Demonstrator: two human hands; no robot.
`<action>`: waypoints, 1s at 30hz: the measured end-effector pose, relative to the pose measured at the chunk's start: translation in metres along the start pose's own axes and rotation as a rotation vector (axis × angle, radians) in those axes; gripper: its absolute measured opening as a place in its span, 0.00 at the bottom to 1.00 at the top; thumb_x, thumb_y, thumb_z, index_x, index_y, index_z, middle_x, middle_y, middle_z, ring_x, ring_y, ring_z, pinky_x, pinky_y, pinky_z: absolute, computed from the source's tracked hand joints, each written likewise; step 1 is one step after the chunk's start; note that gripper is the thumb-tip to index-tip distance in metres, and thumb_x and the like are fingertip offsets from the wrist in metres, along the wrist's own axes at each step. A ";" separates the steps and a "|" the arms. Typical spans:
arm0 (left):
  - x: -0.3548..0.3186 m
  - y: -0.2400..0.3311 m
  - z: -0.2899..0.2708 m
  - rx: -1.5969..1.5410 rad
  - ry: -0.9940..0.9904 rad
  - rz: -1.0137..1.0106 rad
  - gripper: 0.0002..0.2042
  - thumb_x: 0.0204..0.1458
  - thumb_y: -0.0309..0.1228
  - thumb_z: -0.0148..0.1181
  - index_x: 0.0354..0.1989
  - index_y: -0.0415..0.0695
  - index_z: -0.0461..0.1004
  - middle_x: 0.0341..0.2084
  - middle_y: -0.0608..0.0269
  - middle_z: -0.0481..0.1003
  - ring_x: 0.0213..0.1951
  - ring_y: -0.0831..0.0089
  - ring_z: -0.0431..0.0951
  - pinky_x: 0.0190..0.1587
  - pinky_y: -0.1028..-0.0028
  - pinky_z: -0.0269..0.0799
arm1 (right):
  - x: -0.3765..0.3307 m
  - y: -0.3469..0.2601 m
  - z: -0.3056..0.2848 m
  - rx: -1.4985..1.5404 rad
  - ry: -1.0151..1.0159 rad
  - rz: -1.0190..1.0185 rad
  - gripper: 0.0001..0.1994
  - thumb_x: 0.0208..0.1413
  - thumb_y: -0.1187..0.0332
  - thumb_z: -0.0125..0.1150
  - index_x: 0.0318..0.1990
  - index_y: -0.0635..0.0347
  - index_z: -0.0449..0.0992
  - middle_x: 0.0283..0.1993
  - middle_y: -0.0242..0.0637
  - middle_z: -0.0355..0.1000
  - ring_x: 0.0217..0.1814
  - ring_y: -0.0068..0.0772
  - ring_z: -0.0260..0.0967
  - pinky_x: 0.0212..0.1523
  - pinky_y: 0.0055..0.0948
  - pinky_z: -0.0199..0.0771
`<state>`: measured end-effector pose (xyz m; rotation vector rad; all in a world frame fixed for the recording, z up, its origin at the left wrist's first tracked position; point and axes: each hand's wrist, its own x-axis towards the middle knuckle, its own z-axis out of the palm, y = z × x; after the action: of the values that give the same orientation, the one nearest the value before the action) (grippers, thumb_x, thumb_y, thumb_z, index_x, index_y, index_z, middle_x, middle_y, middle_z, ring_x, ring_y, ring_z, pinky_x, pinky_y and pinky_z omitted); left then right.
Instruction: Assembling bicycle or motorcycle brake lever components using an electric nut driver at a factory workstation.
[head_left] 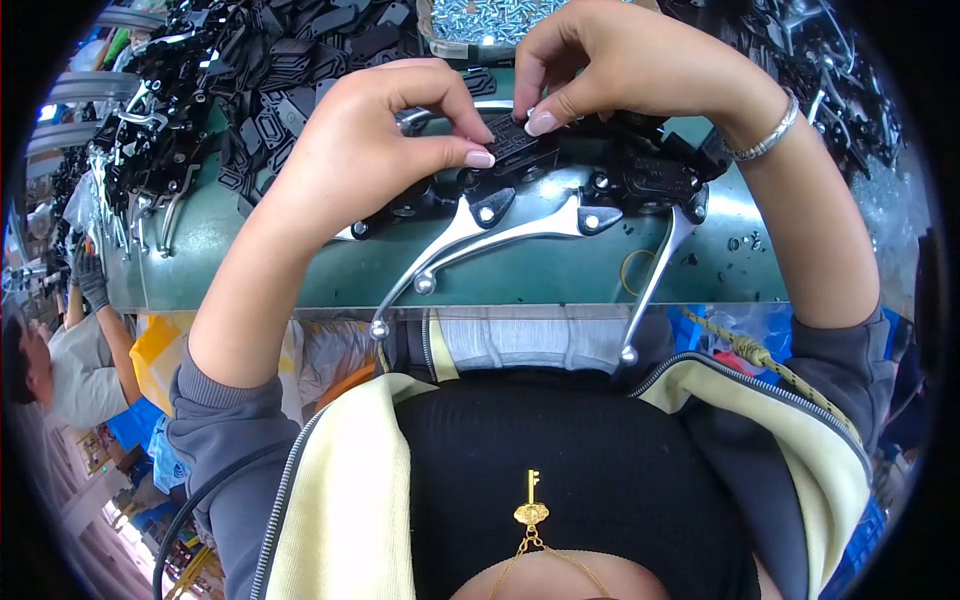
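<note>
My left hand (370, 150) has its thumb and index finger closed on the left end of a black rectangular reservoir cover (515, 140). This cover lies on a black brake lever assembly, whose silver lever (440, 245) points toward me. Over the cover's right end, my right hand (625, 70) is pinched, thumb against fingers. What those fingertips hold is too small and hidden to name. Just right of them lie a second silver lever (520, 235) and another lever assembly with a black reservoir (660, 180).
A tray of small silver screws (470, 48) stands behind my hands. Black plates and gaskets (290, 70) are heaped at the far left, with more metal parts at both sides. A yellow ring (635, 272) lies on the green table (540, 290). Another person (75, 365) sits at left.
</note>
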<state>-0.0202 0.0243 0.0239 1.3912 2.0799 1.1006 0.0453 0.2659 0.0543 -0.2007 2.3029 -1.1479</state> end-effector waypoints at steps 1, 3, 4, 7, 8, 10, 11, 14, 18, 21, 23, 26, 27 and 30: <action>0.000 0.000 0.002 0.015 0.009 0.018 0.09 0.44 0.26 0.75 0.32 0.39 0.81 0.30 0.61 0.80 0.37 0.67 0.81 0.46 0.70 0.75 | -0.001 0.001 0.001 0.022 0.009 -0.014 0.10 0.55 0.68 0.73 0.40 0.64 0.84 0.35 0.35 0.82 0.37 0.24 0.76 0.41 0.25 0.75; -0.001 0.000 0.005 0.025 0.027 0.031 0.09 0.44 0.26 0.75 0.32 0.39 0.81 0.30 0.61 0.80 0.37 0.66 0.81 0.45 0.70 0.75 | -0.003 0.000 0.003 0.011 0.031 -0.019 0.09 0.55 0.68 0.73 0.40 0.64 0.84 0.34 0.35 0.82 0.36 0.24 0.76 0.41 0.25 0.75; -0.002 0.000 0.008 0.033 0.043 0.047 0.09 0.44 0.26 0.74 0.32 0.39 0.81 0.30 0.60 0.80 0.36 0.65 0.81 0.45 0.70 0.75 | -0.005 -0.002 0.005 -0.001 0.054 -0.022 0.09 0.55 0.68 0.73 0.39 0.64 0.84 0.34 0.35 0.82 0.36 0.24 0.76 0.41 0.25 0.75; -0.001 0.002 0.011 0.068 0.052 0.079 0.08 0.44 0.24 0.74 0.31 0.39 0.81 0.31 0.61 0.80 0.37 0.66 0.81 0.45 0.70 0.75 | -0.011 -0.003 0.007 -0.017 0.088 -0.024 0.09 0.55 0.69 0.72 0.38 0.65 0.83 0.34 0.36 0.82 0.36 0.25 0.76 0.40 0.26 0.75; 0.000 0.004 0.011 0.096 0.046 0.096 0.08 0.44 0.23 0.74 0.31 0.38 0.81 0.31 0.61 0.80 0.38 0.68 0.81 0.46 0.71 0.75 | -0.013 -0.003 0.008 -0.021 0.098 -0.023 0.08 0.55 0.69 0.72 0.38 0.65 0.83 0.33 0.37 0.82 0.35 0.26 0.77 0.40 0.26 0.75; 0.000 0.005 0.011 0.122 0.039 0.113 0.07 0.44 0.21 0.74 0.31 0.38 0.81 0.32 0.62 0.80 0.39 0.70 0.81 0.47 0.72 0.75 | -0.016 -0.004 0.011 -0.026 0.108 -0.021 0.08 0.54 0.69 0.72 0.38 0.65 0.83 0.33 0.38 0.82 0.35 0.26 0.77 0.40 0.27 0.75; 0.000 0.005 0.012 0.115 0.038 0.114 0.08 0.44 0.21 0.74 0.31 0.38 0.81 0.32 0.62 0.80 0.39 0.70 0.81 0.47 0.72 0.75 | -0.017 -0.006 0.013 -0.061 0.125 -0.030 0.08 0.54 0.69 0.72 0.37 0.65 0.83 0.33 0.39 0.81 0.35 0.27 0.77 0.39 0.28 0.75; -0.002 0.006 0.012 0.101 0.035 0.116 0.08 0.44 0.21 0.74 0.31 0.38 0.81 0.32 0.62 0.80 0.39 0.70 0.81 0.46 0.72 0.75 | -0.020 -0.010 0.018 -0.131 0.160 -0.051 0.08 0.54 0.70 0.72 0.37 0.65 0.83 0.32 0.41 0.81 0.34 0.29 0.77 0.39 0.29 0.75; -0.002 0.005 0.015 0.095 0.060 0.157 0.08 0.44 0.21 0.74 0.32 0.38 0.81 0.33 0.61 0.80 0.39 0.69 0.81 0.46 0.72 0.76 | -0.027 -0.014 0.019 -0.299 0.210 -0.082 0.08 0.54 0.70 0.71 0.36 0.66 0.82 0.31 0.44 0.80 0.33 0.32 0.77 0.38 0.31 0.75; -0.003 0.005 0.017 0.122 0.078 0.140 0.07 0.44 0.21 0.74 0.31 0.38 0.81 0.33 0.61 0.81 0.39 0.69 0.82 0.46 0.72 0.76 | -0.028 -0.008 0.021 -0.218 0.246 -0.050 0.08 0.55 0.69 0.71 0.37 0.65 0.83 0.29 0.41 0.80 0.29 0.29 0.75 0.34 0.30 0.74; -0.002 0.005 0.016 0.117 0.066 0.147 0.07 0.45 0.21 0.74 0.31 0.38 0.81 0.33 0.61 0.81 0.39 0.69 0.82 0.46 0.72 0.76 | -0.030 -0.015 0.020 -0.163 0.258 0.027 0.08 0.56 0.69 0.71 0.38 0.65 0.83 0.29 0.40 0.80 0.28 0.27 0.74 0.33 0.29 0.74; -0.002 0.006 0.015 0.111 0.042 0.159 0.07 0.45 0.21 0.73 0.31 0.38 0.81 0.33 0.61 0.81 0.40 0.69 0.82 0.46 0.72 0.76 | -0.029 -0.025 0.022 -0.051 0.283 0.178 0.08 0.58 0.68 0.70 0.39 0.65 0.83 0.28 0.37 0.80 0.26 0.24 0.73 0.30 0.26 0.73; -0.002 0.007 0.015 0.120 0.043 0.155 0.07 0.45 0.21 0.73 0.32 0.38 0.82 0.33 0.61 0.81 0.39 0.69 0.82 0.46 0.72 0.76 | -0.027 -0.025 0.023 0.013 0.277 0.205 0.09 0.58 0.68 0.70 0.40 0.65 0.84 0.28 0.36 0.80 0.26 0.22 0.72 0.29 0.25 0.72; -0.003 0.007 0.014 0.139 0.044 0.148 0.07 0.45 0.21 0.73 0.32 0.38 0.82 0.33 0.61 0.81 0.39 0.68 0.82 0.47 0.72 0.76 | -0.024 -0.025 0.027 0.142 0.266 0.261 0.09 0.60 0.68 0.69 0.41 0.65 0.84 0.28 0.34 0.79 0.25 0.19 0.71 0.27 0.23 0.71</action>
<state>-0.0047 0.0284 0.0209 1.6237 2.1496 1.0692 0.0770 0.2403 0.0705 0.3150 2.3707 -1.2554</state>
